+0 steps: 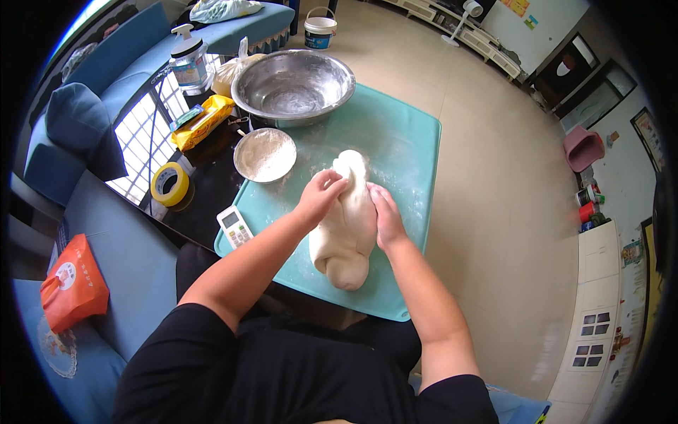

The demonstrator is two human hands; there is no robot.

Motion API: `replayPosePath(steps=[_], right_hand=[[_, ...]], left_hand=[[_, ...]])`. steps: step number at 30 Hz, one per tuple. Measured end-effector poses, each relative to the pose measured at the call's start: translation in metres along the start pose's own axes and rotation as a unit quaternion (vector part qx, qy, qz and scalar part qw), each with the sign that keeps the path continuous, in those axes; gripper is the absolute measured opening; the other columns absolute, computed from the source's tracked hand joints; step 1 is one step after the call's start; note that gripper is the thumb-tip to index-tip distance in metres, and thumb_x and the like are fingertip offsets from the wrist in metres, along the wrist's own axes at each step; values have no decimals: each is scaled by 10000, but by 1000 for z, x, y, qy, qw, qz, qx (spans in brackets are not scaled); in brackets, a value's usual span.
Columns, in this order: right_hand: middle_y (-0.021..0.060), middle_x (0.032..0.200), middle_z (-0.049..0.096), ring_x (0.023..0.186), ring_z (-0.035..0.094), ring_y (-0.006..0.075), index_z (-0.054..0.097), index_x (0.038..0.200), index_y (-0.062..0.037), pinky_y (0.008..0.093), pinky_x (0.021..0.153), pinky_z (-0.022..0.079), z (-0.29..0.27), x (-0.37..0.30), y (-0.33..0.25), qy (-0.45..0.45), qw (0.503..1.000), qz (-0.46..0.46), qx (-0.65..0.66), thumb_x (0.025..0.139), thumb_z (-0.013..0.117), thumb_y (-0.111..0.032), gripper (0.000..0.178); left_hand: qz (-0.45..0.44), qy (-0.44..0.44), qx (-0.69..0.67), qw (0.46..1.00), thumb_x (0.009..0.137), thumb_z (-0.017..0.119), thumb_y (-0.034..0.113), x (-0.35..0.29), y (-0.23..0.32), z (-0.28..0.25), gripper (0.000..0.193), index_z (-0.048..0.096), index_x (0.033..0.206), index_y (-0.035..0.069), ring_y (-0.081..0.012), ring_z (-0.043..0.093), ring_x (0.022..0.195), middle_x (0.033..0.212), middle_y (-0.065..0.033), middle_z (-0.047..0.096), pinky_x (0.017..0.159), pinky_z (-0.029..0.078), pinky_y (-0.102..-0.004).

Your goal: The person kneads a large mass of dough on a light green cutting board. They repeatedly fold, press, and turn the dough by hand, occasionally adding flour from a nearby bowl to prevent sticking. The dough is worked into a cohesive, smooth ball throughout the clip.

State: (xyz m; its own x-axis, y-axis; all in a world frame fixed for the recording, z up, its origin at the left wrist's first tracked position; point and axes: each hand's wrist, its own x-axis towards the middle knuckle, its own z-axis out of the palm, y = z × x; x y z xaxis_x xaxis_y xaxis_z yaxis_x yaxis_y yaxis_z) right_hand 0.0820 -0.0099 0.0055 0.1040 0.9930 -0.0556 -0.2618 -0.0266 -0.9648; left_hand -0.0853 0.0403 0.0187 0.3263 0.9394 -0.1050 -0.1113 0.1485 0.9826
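Note:
A long, thick roll of white dough (342,237) lies lengthwise on a floured turquoise board (413,152), folded over at its near end. My left hand (321,196) is closed at the dough's upper left side, with thumb and fingertips pinching its edge. Against the right side rests my right hand (387,215), its fingers gripping the dough near the far end; their undersides are hidden. Left of the dough, a bowl of flour (265,155) stands at the board's edge. Behind it sits a large steel basin (293,85), dusted with flour inside.
A white remote control (234,226) lies at the board's left corner. On the dark table are yellow tape (170,184), a yellow packet (203,123) and a pump bottle (189,62). An orange bag (75,284) rests on the blue sofa (134,244). A bucket (320,32) stands on the floor.

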Motion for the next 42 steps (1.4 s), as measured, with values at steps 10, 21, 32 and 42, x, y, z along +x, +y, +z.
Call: replayPosePath(steps=[10,21,32,42], right_hand=[[121,1254,539,1169,491,209,493,1258,-25,338,999,383,-6,2,-36,-4,985,103,139,944,358,-576,648],[249,1298,439,1170,413,473,462,1229,-26,576,985,295,15,-79,0,43,742,-347,-572,837,520,-304,484],[134,1141,569,1017,548,348,552,1154,-118,479,863,428,-4,74,26,80,719,-192,-663,855,528,-408,418],[175,1089,595,1020,570,371,527,1181,-119,443,861,470,0,108,21,104,695,-52,-710,904,442,-496,476]], left_hand=[[-38,-75,-104,991,986,430,376,-28,15,29,384,554,1104,32,-174,513,1035,1123,-92,558,964,382,-299],[334,-21,435,836,789,560,336,-77,-31,18,507,516,1219,71,-350,455,1173,1279,-169,489,966,354,-467],[215,-4,565,797,850,533,315,64,-38,-1,408,506,1222,150,-350,562,1000,1096,-139,588,863,449,-433],[143,30,566,811,919,489,390,93,-40,-6,380,550,1188,128,-340,559,1037,1083,-131,620,895,443,-414]])
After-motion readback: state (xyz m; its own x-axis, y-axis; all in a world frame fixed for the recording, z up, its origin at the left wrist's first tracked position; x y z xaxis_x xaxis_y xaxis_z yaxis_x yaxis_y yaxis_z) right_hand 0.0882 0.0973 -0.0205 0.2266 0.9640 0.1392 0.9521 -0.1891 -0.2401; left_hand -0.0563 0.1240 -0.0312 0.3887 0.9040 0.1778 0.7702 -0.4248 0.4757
